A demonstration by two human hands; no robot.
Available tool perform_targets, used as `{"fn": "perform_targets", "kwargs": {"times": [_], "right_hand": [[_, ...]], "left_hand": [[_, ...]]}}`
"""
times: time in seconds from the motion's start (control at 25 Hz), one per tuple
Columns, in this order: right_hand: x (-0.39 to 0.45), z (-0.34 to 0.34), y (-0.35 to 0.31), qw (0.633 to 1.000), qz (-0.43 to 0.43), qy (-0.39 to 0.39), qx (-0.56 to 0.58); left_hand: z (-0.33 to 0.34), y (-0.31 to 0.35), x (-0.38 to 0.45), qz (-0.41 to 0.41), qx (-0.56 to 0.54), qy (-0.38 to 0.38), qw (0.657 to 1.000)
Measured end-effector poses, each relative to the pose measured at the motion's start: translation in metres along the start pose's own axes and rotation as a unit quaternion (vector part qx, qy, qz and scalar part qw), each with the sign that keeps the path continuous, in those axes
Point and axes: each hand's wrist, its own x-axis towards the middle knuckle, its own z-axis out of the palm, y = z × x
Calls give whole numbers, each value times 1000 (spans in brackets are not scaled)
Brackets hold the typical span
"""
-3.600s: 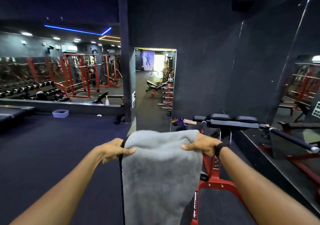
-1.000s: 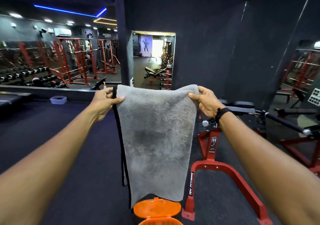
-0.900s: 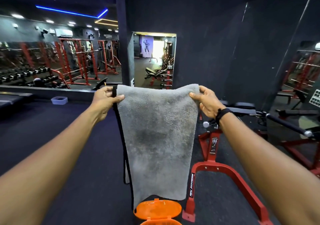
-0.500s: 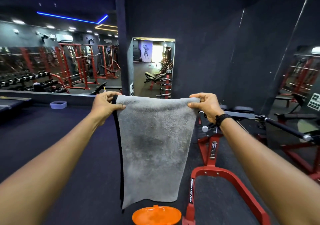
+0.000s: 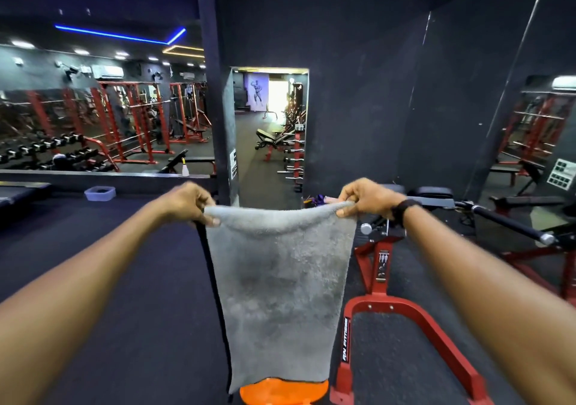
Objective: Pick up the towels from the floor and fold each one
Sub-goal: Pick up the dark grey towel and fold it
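Grey towel [image 5: 277, 292] hangs below; left hand [image 5: 187, 203], right hand [image 5: 366, 197] pinch top corners.

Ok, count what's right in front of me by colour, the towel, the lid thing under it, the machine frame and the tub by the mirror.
Grey: 1, towel
Orange: 1, lid
Red: 1, machine frame
Pale lilac: 1, tub
Total: 4

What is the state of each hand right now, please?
Left hand: closed, pinching the grey towel at its top left corner.
Right hand: closed, pinching the towel's top right corner.
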Motion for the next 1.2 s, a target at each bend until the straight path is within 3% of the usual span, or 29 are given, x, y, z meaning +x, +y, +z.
{"fn": "perform_targets", "kwargs": {"times": [0.04, 0.08, 0.12, 0.16, 0.24, 0.32, 0.4, 0.48, 0.56, 0.64, 0.72, 0.8, 0.84, 0.88, 0.96, 1.08, 1.2], "right_hand": [[1, -11, -13, 997, -31, 41, 55], [-1, -24, -28, 982, -59, 104, 144], [2, -35, -37, 957, -70, 140, 243], [2, -37, -43, 945, -56, 120, 298], [-9, -13, -37, 962, 7, 27, 270], [-18, 17, -15, 962, 55, -8, 269], [-23, 30, 2, 943, 90, 25, 321], [-16, 36, 13, 896, 123, 58, 423], [-6, 41, 12, 859, 176, 92, 472], [5, 40, 6, 870, 186, 119, 440], [7, 26, -3, 884, 133, 80, 442], [-2, 18, -8, 919, 102, -7, 380], [-7, 20, -6, 940, 109, -21, 324], [-8, 24, -3, 950, 107, -4, 294], [-7, 28, -3, 942, 85, 61, 318], [2, 29, -10, 957, 47, 38, 284], [8, 25, -15, 947, 36, 66, 312]], "left_hand": [[-6, 14, 1, 44, -81, 69, 993], [-12, 27, 3, 85, -190, 141, 968], [-15, 38, 6, 115, -300, 167, 932], [-14, 40, 7, 123, -348, 140, 919], [9, 30, 2, 78, -295, 35, 952], [31, 10, -5, -10, -260, -32, 965], [37, -11, -5, -74, -308, -34, 948], [39, -22, -1, -122, -384, 7, 915], [49, -14, 0, -139, -401, 16, 906], [55, 3, 1, -115, -420, 55, 899], [48, 16, -3, -78, -477, 40, 875], [42, 9, -6, -59, -405, -24, 912], [42, 1, -7, -68, -346, -14, 936], [43, -8, -6, -79, -329, 26, 941], [44, -13, -9, -89, -395, 94, 909], [39, -1, -12, -29, -392, 70, 917], [34, 3, -10, 0, -434, 142, 890]]}}
